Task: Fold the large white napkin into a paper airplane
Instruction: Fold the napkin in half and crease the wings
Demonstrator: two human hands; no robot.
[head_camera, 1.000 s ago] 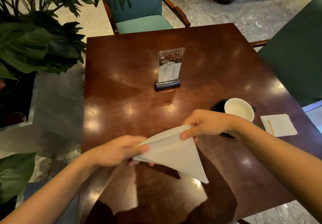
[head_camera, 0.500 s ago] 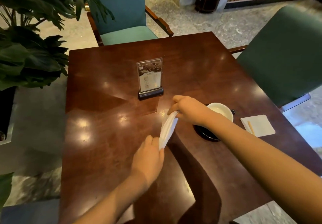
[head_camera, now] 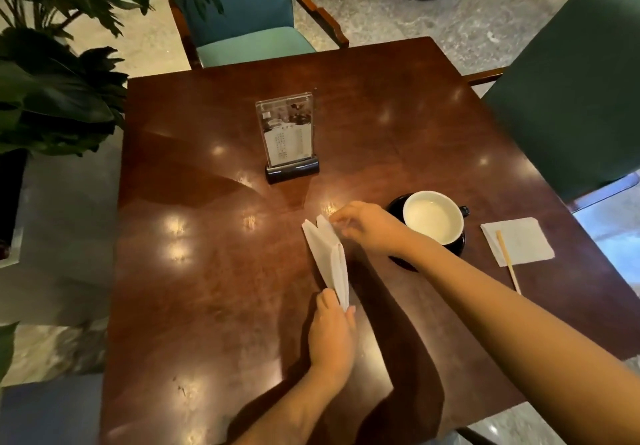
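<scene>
— White napkin point(head_camera: 329, 261), folded narrow, above the dark table point(head_camera: 207, 271); where exactly?

— Near the middle, left of the cup point(head_camera: 433, 217). The left hand point(head_camera: 332, 333) pinches its near tip; the right hand point(head_camera: 367, 226) grips the far end (two flaps splay there).

— Anything else?

— A menu stand point(head_camera: 287, 136) stands farther back.

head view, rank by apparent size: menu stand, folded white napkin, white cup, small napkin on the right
Largest to smallest as they look:
1. menu stand
2. folded white napkin, seen partly edge-on, so close to the stand
3. white cup and small napkin: too alike to rank
</scene>
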